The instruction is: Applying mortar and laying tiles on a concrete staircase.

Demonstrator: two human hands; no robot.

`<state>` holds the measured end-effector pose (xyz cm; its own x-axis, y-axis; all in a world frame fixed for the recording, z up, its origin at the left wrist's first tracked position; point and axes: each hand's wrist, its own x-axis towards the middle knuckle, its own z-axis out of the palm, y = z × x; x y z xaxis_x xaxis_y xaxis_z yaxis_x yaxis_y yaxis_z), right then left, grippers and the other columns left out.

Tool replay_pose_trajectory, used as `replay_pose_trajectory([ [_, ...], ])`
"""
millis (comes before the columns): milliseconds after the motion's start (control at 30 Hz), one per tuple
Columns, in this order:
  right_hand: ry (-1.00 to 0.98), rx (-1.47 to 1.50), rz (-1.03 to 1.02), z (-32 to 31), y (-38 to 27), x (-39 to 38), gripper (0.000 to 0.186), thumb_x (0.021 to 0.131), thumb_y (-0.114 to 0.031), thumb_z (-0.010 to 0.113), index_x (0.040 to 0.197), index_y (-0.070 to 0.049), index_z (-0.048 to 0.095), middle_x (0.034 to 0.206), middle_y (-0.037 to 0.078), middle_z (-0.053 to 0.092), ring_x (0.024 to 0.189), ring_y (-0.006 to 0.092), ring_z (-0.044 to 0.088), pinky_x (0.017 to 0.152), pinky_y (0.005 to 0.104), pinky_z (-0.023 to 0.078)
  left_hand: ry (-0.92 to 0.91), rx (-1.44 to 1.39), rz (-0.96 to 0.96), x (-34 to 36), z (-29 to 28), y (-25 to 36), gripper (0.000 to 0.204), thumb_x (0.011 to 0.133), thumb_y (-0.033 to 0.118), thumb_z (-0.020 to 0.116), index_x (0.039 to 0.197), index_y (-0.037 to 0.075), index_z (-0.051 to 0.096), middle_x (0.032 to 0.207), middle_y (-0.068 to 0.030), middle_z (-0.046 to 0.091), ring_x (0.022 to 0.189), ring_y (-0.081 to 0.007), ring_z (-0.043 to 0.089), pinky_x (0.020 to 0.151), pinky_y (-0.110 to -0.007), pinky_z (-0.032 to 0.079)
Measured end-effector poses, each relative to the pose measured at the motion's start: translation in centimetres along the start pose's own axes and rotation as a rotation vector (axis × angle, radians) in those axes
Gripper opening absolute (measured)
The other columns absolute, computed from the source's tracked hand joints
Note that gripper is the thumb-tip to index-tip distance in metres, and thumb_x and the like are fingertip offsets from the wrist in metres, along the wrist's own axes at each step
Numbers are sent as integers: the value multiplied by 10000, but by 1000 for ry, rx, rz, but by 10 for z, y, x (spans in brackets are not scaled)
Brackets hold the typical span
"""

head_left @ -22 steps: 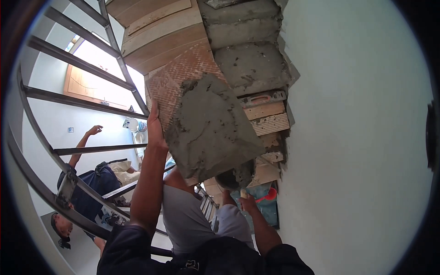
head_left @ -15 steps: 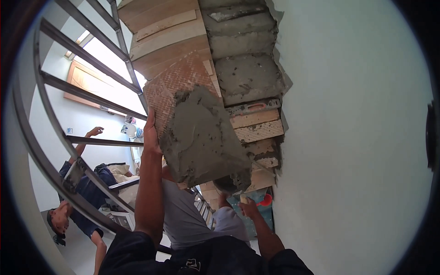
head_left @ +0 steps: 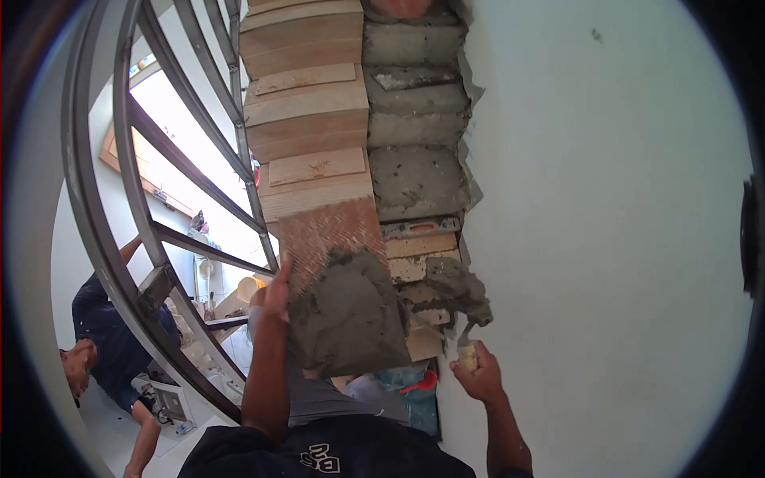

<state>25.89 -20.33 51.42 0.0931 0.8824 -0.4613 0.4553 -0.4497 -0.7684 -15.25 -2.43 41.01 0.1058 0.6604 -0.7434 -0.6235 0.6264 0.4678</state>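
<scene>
My left hand (head_left: 276, 296) grips the left edge of a reddish-brown tile (head_left: 339, 225), its ribbed back turned up. A thick layer of wet grey mortar (head_left: 347, 323) covers the tile's lower part, while the upper part is bare. To the right of the tile, my right hand (head_left: 482, 374) is closed round the pale handle of a trowel (head_left: 468, 357). A big lump of mortar (head_left: 458, 287) sits on the trowel and hides most of its blade. The trowel is apart from the tile, close to the white wall.
Wood-look tiled steps (head_left: 307, 131) rise ahead; beside them run rough cement steps (head_left: 416, 179). A spirit level (head_left: 420, 229) lies on a step. Metal railing (head_left: 143, 183) bounds the left, with another person (head_left: 119, 334) beyond it. A red plastic tool (head_left: 421, 384) shows below the tile.
The tile has come lower and looks straighter. My right hand has swung out rightward from under the tile, bringing the mortar-laden trowel into plain sight. The person beyond the railing has lowered an arm.
</scene>
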Motion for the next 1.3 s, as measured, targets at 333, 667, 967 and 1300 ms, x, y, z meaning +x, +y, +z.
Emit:
replay_pose_trajectory([
  [333, -625, 382, -1, -69, -89, 104, 376, 933, -88, 749, 1280, 27, 660, 884, 47, 683, 694, 104, 643, 643, 263, 547, -330, -140, -135, 23, 17, -55, 621, 1104, 485, 550, 1546, 54, 491, 1399, -146, 674, 1218, -287, 696, 1067, -475, 566],
  [667, -788, 228, 63, -105, -108, 205, 305, 917, -154, 683, 1167, 20, 704, 794, 65, 676, 637, 144, 636, 608, 302, 539, -458, -219, -35, 50, 37, -52, 620, 1130, 493, 467, 1566, 53, 462, 1469, -164, 631, 1311, -328, 642, 1141, -510, 508],
  [967, -314, -694, -228, -110, -171, 243, 599, 968, -631, 683, 953, -35, 747, 735, 132, 679, 704, 261, 671, 707, 411, 536, -534, -274, 9, 66, 64, -27, 657, 1121, 533, 455, 1567, 50, 470, 1497, -173, 611, 1330, -348, 628, 1159, -536, 484],
  [1300, -147, -749, -104, -140, -213, 287, 711, 898, -694, 740, 744, -4, 672, 621, 98, 593, 595, 226, 546, 626, 402, 485, -590, -398, -13, 78, 72, 4, 695, 1105, 559, 472, 1587, 58, 435, 1532, -187, 577, 1348, -361, 613, 1164, -552, 473],
])
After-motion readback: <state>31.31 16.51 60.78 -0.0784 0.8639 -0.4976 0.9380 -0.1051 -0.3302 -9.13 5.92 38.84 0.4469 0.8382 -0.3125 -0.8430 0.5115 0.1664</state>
